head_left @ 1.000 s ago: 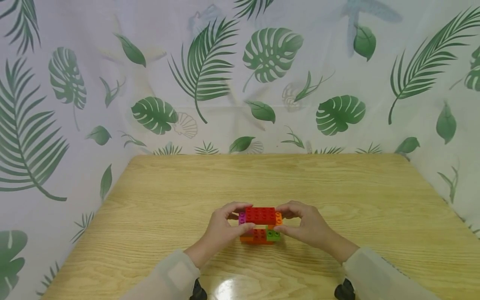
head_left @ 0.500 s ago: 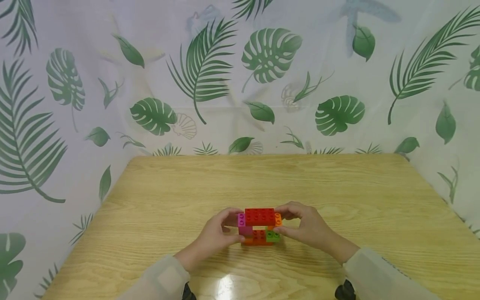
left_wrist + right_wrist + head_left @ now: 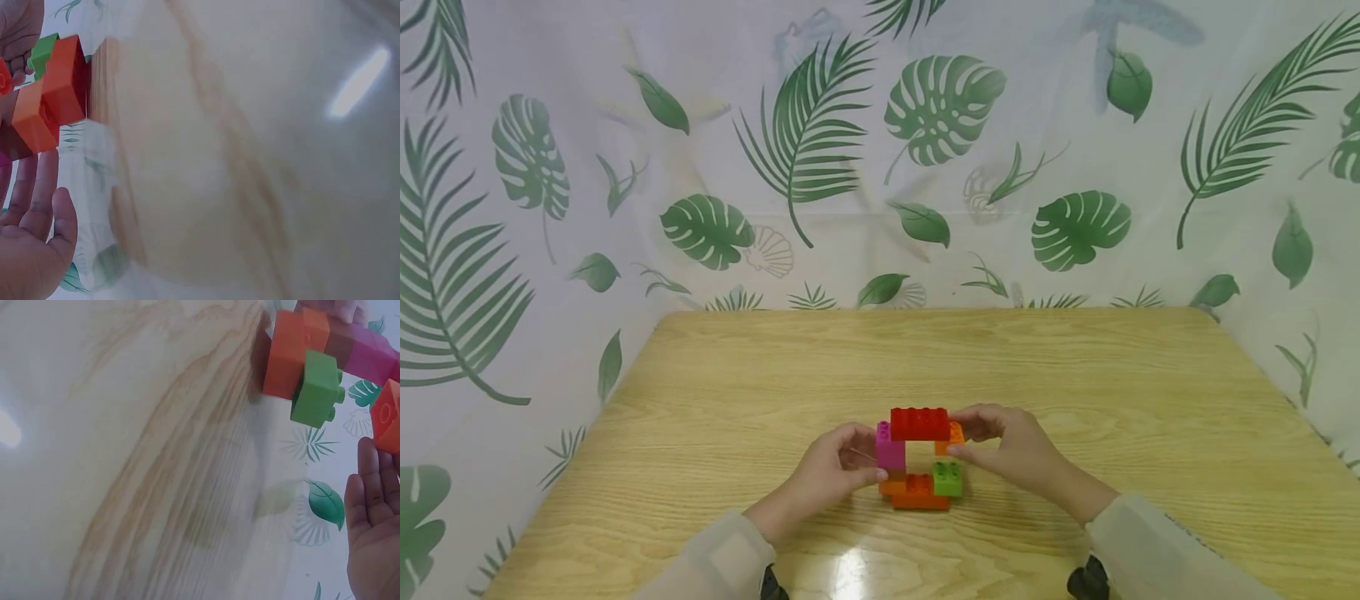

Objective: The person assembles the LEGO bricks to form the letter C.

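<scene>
In the head view, a toy brick frame is held up between both hands, its front face turned to the camera. A red brick spans its top. Down the left side come a magenta brick, a brown one and an orange one, above a red-orange base. On the right, a green brick sits low, apart from an orange brick under the red one. My left hand holds the left stack, thumb in front. My right hand pinches the upper orange brick; its fingers touch it in the right wrist view.
A wooden table lies under the hands and runs back to a leaf-patterned cloth that stands behind it and along both sides. Glare shines near the front of the table.
My left hand has slid left and lower along the left stack, uncovering the magenta brick. The frame has tilted, so its front and middle opening show more. The right hand has barely moved.
</scene>
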Demonstrator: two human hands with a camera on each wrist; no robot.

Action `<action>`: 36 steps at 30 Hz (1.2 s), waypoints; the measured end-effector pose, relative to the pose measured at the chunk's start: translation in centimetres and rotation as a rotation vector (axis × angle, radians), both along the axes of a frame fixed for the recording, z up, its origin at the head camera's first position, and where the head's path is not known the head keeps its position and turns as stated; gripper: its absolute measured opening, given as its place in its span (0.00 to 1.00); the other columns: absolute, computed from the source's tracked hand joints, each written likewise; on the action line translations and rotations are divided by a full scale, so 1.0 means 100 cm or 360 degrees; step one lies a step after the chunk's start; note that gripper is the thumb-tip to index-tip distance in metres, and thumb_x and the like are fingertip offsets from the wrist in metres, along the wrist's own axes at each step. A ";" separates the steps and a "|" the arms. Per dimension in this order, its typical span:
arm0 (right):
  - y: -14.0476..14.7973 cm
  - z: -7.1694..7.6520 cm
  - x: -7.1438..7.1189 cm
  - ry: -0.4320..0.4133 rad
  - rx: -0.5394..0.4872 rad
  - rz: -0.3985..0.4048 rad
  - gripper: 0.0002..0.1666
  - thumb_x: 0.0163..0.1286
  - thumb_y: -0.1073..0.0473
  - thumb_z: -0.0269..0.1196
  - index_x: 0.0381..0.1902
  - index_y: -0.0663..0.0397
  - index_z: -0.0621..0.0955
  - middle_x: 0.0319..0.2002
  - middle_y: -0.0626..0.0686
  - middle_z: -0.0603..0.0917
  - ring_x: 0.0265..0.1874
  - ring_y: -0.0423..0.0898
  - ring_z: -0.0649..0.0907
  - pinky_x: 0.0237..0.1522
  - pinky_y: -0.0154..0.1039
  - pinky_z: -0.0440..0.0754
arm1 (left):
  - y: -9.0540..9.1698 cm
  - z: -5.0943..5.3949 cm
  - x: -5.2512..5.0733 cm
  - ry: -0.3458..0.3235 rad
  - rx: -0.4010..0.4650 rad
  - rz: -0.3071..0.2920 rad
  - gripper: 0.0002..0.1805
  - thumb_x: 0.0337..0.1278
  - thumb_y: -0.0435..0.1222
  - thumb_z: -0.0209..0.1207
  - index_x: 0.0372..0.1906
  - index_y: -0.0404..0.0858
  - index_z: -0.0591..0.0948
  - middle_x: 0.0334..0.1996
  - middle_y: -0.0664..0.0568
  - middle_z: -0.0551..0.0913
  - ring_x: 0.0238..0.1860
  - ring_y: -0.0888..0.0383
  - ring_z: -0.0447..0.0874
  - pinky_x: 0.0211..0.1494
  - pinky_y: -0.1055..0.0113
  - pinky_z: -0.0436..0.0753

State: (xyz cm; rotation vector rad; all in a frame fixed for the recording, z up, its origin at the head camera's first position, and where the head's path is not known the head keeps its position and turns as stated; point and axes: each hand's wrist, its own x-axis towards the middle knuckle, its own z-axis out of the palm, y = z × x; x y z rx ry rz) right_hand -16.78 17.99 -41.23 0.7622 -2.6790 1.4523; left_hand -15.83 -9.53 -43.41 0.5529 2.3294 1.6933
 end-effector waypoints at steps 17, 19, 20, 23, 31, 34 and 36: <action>-0.016 -0.027 -0.014 -0.0168 -0.0008 -0.0365 0.22 0.67 0.53 0.63 0.53 0.61 0.81 0.46 0.56 0.84 0.40 0.47 0.82 0.43 0.40 0.81 | 0.009 -0.007 -0.010 -0.0177 -0.0024 0.0185 0.24 0.60 0.36 0.62 0.55 0.23 0.75 0.42 0.42 0.83 0.41 0.52 0.83 0.38 0.62 0.83; -0.017 -0.029 -0.015 -0.0185 0.0046 -0.0395 0.23 0.68 0.51 0.62 0.53 0.61 0.80 0.49 0.57 0.83 0.44 0.50 0.82 0.46 0.44 0.80 | 0.010 -0.007 -0.010 -0.0173 -0.0052 0.0202 0.24 0.60 0.37 0.62 0.55 0.23 0.75 0.42 0.41 0.83 0.41 0.51 0.83 0.38 0.63 0.83; -0.017 -0.030 -0.016 -0.0192 0.0066 -0.0402 0.23 0.68 0.50 0.61 0.54 0.61 0.80 0.50 0.58 0.82 0.47 0.52 0.81 0.48 0.46 0.79 | 0.011 -0.007 -0.010 -0.0171 -0.0066 0.0210 0.24 0.60 0.38 0.62 0.55 0.23 0.75 0.43 0.41 0.83 0.41 0.51 0.83 0.38 0.63 0.83; -0.017 -0.033 -0.018 -0.0212 0.0131 -0.0415 0.26 0.68 0.47 0.60 0.55 0.61 0.80 0.52 0.59 0.81 0.52 0.55 0.79 0.52 0.50 0.77 | 0.013 -0.008 -0.010 -0.0162 -0.0117 0.0235 0.24 0.60 0.39 0.62 0.54 0.24 0.76 0.44 0.41 0.83 0.42 0.51 0.83 0.37 0.64 0.83; -0.016 -0.038 -0.021 -0.0231 0.0194 -0.0419 0.26 0.68 0.47 0.60 0.55 0.61 0.80 0.51 0.58 0.82 0.52 0.55 0.79 0.52 0.51 0.76 | 0.015 -0.007 -0.010 -0.0152 -0.0177 0.0308 0.21 0.60 0.37 0.63 0.53 0.26 0.78 0.42 0.43 0.83 0.40 0.53 0.83 0.36 0.65 0.82; -0.017 -0.039 -0.022 -0.0243 0.0181 -0.0421 0.25 0.67 0.48 0.62 0.54 0.61 0.81 0.49 0.57 0.83 0.47 0.52 0.81 0.50 0.49 0.78 | 0.016 -0.006 -0.009 -0.0156 -0.0176 0.0324 0.21 0.59 0.36 0.63 0.52 0.26 0.79 0.42 0.44 0.84 0.40 0.53 0.83 0.36 0.65 0.82; -0.017 -0.039 -0.022 -0.0256 0.0177 -0.0432 0.24 0.67 0.49 0.63 0.54 0.60 0.81 0.48 0.56 0.83 0.45 0.50 0.82 0.49 0.48 0.78 | 0.016 -0.005 -0.009 -0.0158 -0.0176 0.0328 0.21 0.59 0.36 0.63 0.52 0.26 0.78 0.41 0.44 0.84 0.40 0.53 0.83 0.37 0.65 0.82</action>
